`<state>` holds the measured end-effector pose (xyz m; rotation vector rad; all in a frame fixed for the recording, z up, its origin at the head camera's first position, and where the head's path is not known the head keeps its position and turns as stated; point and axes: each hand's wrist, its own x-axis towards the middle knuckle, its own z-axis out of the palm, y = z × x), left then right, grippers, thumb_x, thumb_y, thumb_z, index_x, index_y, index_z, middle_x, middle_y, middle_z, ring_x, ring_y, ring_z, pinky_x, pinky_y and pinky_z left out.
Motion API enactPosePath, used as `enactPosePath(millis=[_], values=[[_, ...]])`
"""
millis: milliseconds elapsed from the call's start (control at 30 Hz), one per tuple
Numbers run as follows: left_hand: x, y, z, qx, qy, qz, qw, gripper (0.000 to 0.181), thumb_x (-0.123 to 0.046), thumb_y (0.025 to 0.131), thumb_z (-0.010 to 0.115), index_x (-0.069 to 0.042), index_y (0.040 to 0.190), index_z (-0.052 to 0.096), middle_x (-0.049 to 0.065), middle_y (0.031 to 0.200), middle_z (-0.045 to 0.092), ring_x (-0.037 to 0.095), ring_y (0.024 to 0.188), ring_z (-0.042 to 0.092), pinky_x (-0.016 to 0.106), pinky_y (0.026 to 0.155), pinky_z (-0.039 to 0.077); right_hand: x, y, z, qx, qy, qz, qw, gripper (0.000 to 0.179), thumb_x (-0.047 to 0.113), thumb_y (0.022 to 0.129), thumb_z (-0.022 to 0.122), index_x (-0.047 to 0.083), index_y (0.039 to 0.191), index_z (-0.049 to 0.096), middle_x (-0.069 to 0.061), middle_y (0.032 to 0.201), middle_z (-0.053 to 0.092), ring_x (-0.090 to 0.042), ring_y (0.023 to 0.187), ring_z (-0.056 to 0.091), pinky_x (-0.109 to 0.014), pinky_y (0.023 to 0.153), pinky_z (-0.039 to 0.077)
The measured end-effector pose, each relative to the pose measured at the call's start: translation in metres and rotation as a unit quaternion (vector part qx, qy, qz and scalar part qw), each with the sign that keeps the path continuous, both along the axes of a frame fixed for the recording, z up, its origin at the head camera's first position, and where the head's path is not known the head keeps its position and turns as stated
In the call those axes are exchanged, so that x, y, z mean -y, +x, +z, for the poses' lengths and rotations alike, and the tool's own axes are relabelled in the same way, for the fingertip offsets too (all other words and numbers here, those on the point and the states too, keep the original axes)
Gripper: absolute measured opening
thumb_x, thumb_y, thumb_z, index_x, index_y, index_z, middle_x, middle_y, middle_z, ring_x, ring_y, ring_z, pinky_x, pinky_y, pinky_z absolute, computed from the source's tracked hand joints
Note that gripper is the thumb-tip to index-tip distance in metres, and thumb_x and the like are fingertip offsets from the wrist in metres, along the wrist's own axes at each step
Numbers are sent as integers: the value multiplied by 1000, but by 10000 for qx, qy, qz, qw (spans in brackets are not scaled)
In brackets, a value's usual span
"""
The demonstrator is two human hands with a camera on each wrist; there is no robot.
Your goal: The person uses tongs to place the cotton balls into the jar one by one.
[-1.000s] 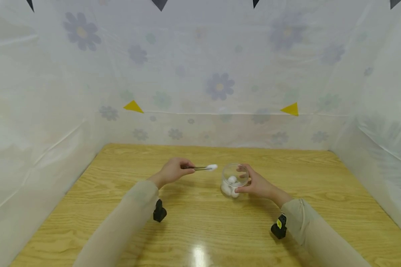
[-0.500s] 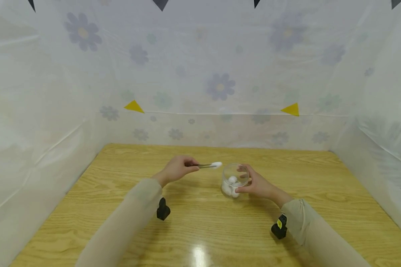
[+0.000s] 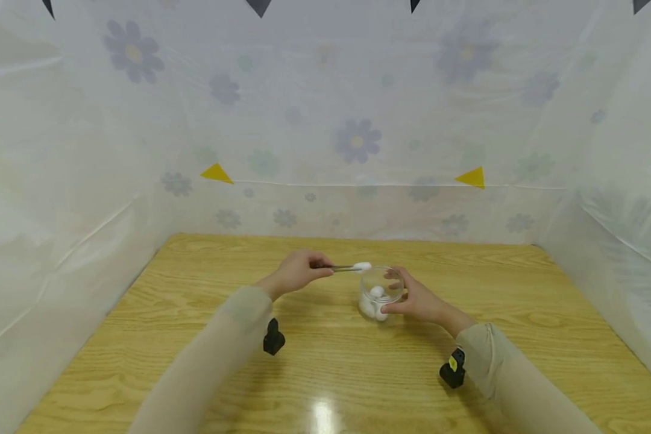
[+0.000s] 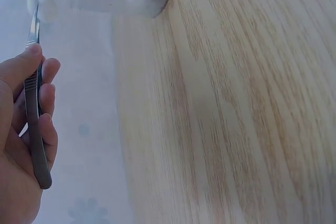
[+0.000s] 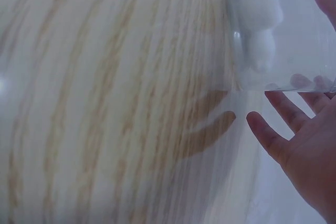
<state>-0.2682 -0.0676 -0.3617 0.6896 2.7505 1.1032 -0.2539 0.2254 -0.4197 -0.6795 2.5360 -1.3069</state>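
Metal tweezers (image 4: 34, 108) lie between the thumb and curled fingers of my left hand (image 3: 301, 271). Their tips pinch a white cotton ball (image 3: 362, 266), held just above the left rim of a clear jar (image 3: 382, 280). The jar stands on the table with several cotton balls (image 3: 377, 292) at its bottom. My right hand (image 3: 420, 298) grips the jar from its right side, thumb in front and fingers round the back. In the right wrist view the little finger (image 5: 265, 132) sticks out free of the jar wall (image 5: 304, 35).
The wood-grain table (image 3: 325, 355) reaches back to a hanging flowered sheet (image 3: 304, 205), with pale sheeting along both sides. A black wrist camera (image 3: 273, 337) hangs beneath the left cuff, and another black camera (image 3: 452, 369) beneath the right.
My left hand has moved to the right and slightly up, carrying the tweezers and cotton ball from left of the jar to its rim. The right hand and jar have stayed put.
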Motion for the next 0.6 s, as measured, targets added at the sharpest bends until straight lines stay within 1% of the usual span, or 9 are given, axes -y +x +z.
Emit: enactPosePath(millis=[267, 400, 600], values=[[-9, 0, 2, 70, 32, -121, 9999, 16, -25, 90, 64, -15, 100, 71, -1, 92, 68, 12, 81, 60, 26, 71, 47, 0, 0, -1, -78, 25, 8, 10000, 87, 27, 81, 74, 0, 143, 19, -26, 142, 32, -45, 124, 42, -52, 93, 43], [-13, -1, 3, 40, 24, -148, 9999, 15, -25, 90, 64, -15, 99, 71, -2, 91, 68, 10, 79, 59, 26, 71, 47, 1, 1, 1, -31, -4, -31, 10000, 88, 27, 81, 75, 2, 143, 19, -24, 143, 32, -44, 125, 41, -52, 94, 42], [-19, -2, 2, 20, -17, -212, 9998, 16, -25, 90, 64, -15, 100, 70, -2, 93, 68, 8, 81, 60, 26, 73, 48, 1, 1, 1, -26, -24, 15, 10000, 85, 27, 81, 74, 4, 143, 21, -24, 143, 33, -44, 125, 41, -51, 94, 43]])
